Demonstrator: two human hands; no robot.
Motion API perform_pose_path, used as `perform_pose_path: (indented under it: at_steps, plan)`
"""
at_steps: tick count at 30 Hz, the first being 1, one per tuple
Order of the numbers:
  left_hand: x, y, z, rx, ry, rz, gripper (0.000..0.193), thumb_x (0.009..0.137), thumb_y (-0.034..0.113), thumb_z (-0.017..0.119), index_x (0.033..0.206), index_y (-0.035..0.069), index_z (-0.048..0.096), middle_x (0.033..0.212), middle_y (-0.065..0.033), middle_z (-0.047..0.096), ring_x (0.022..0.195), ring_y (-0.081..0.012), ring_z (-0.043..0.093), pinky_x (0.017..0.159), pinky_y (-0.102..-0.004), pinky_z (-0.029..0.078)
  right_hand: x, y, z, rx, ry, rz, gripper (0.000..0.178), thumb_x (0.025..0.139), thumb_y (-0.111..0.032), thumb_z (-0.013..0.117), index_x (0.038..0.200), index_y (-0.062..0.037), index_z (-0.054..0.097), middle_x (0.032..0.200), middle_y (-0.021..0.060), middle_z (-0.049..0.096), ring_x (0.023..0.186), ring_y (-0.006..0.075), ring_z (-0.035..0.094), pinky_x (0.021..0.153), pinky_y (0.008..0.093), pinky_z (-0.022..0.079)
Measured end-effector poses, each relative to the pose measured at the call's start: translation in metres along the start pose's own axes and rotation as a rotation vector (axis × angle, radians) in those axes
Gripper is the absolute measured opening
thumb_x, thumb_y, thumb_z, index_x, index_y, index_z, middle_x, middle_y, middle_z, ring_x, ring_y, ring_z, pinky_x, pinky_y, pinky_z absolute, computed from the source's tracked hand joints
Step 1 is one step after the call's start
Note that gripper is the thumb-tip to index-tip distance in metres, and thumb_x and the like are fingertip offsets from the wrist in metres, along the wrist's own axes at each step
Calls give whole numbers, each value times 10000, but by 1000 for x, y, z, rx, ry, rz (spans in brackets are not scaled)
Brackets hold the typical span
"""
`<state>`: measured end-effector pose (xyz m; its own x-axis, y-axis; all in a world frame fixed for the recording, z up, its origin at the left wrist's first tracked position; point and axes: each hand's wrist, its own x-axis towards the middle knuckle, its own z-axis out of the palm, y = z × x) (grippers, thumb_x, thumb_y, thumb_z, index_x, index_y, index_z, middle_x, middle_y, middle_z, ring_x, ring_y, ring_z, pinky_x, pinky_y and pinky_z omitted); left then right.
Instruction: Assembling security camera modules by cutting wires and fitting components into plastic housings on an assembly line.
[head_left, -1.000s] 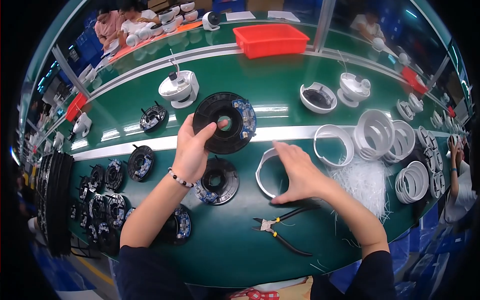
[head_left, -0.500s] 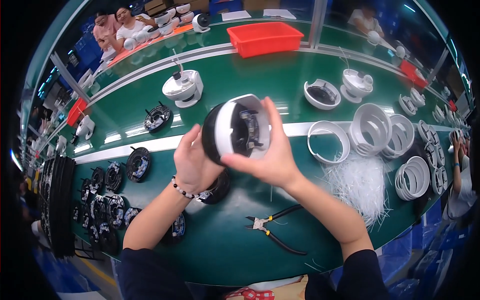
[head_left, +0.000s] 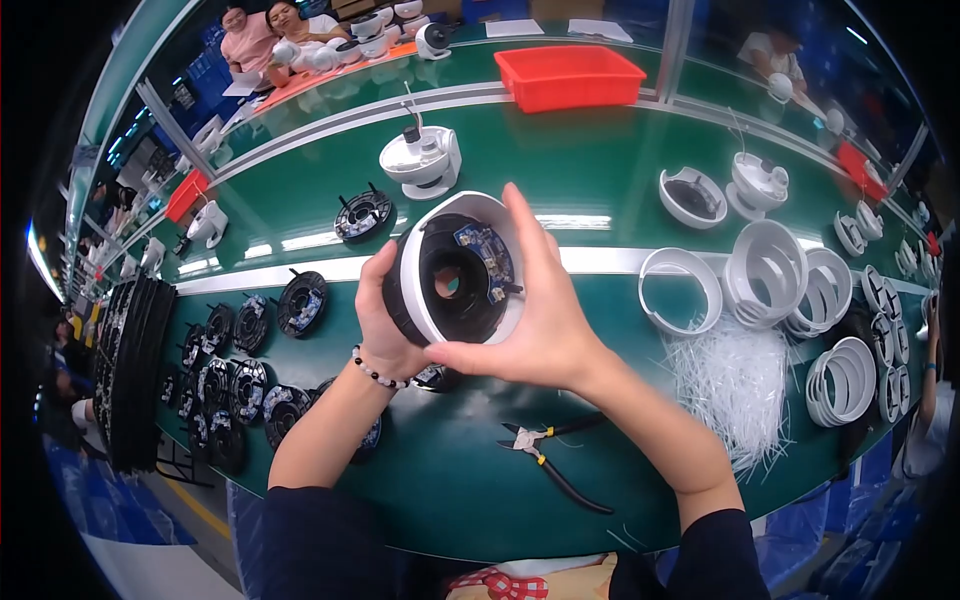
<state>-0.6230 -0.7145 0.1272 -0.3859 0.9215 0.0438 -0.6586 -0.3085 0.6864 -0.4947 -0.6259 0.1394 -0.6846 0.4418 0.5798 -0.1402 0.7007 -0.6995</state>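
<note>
Both of my hands hold a round camera housing (head_left: pixel 408 290) above the table. It has a white rim, a black outer back and a black inside with a hole at its middle. A blue circuit board (head_left: pixel 487 262) shows inside the rim. My left hand (head_left: pixel 378 325) grips the black back from the left, fingers partly hidden behind it. On the other side, my right hand (head_left: pixel 548 325) clasps the white shell, thumb along the lower edge and fingers up the right. Below lie the diagonal cutters (head_left: pixel 535 445) with black and yellow handles, jaws apart, touched by neither hand.
Several black ring parts with circuit boards (head_left: pixel 301 303) lie at left beside a black stack (head_left: pixel 135 370). White rings (head_left: pixel 680 290) and a heap of clear plastic strips (head_left: pixel 735 390) are at right. Farther off stand a white camera body (head_left: pixel 420 160) and a red bin (head_left: pixel 570 80).
The camera housing has been turned so its open inside faces me more, showing the central hole and more of the board. The surroundings have shifted rightward in view. Both hands keep hold.
</note>
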Motion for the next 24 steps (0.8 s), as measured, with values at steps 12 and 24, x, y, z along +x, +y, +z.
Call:
perform_pose_path:
  at_steps: [12,24]
  plan:
    - [-15,-1,7,14,-76,68,569,865,455,330,1229,23,397,1158,-140,486,1030,-275,510,879,-429,430,-2,-13,1,-18,26,34,1167,503,-354,821,1319,95,118,1243,245,333,1177,330,365,987,386,303]
    - [-30,4,15,71,-30,115,597,856,503,295,1214,43,420,1135,-138,515,1004,-246,539,822,-429,480,-5,-35,5,-165,-24,-103,1129,515,-366,800,1318,86,147,1287,269,300,1201,362,315,988,399,293]
